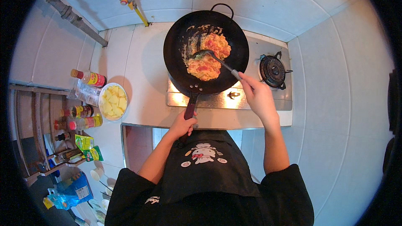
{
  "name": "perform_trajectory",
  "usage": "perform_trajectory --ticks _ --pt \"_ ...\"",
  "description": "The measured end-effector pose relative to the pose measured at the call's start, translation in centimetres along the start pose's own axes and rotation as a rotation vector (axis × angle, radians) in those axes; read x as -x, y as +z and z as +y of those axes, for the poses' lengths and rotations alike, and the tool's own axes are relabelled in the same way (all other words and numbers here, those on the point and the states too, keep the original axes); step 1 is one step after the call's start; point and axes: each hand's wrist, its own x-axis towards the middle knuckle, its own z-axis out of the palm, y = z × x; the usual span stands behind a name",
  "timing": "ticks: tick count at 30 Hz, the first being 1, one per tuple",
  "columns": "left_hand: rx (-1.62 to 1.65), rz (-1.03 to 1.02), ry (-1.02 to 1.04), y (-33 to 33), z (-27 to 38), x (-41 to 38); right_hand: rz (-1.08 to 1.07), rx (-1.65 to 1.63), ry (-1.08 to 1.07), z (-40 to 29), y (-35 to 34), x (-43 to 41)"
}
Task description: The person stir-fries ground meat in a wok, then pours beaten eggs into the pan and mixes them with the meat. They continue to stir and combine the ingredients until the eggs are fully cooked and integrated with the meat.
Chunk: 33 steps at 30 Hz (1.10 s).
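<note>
My left hand (182, 125) grips the dark wooden handle (190, 110) of a black wok (176, 47) over the left side of a gas stove. In my right hand (257, 95) is a ladle or cooking spoon (223, 63) with a grey grip, its bowl resting among the food. Cooked scrambled egg with red pieces, likely tomato (205, 67), lies in two mounds, one on each side of the spoon's bowl. Streaks of egg cling to the wok's left inner side. What lies under the wok is hidden.
A bare gas burner (273, 70) sits at right. On the left counter stand a plate of cut yellow pieces, perhaps potato (113, 102), sauce bottles (91, 79), seasoning packets (84, 142) and a blue pouch (75, 191). A metal rack (37, 125) and tiled walls (326, 78) bound the space.
</note>
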Motion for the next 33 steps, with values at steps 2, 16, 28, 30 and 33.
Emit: perform_trajectory --ticks 2,16,28,30,33 --pt "-0.001 -0.008 0.008 -0.2 -0.6 -0.4 0.068 -0.010 0.012 -0.1 -0.3 -0.7" --pt "-0.014 -0.018 0.014 -0.2 -0.7 -0.7 0.152 -0.042 0.048 2.5 -0.5 -4.2" --pt "0.024 -0.004 -0.025 0.1 0.5 0.1 0.109 -0.053 0.114 5.5 -1.2 -1.1" --pt "0.043 -0.003 -0.028 0.1 0.6 0.3 -0.020 -0.131 0.230 4.3 -1.4 0.7" --pt "0.037 -0.008 -0.025 0.1 0.3 0.2 0.055 -0.186 0.148 4.8 -1.3 0.8"
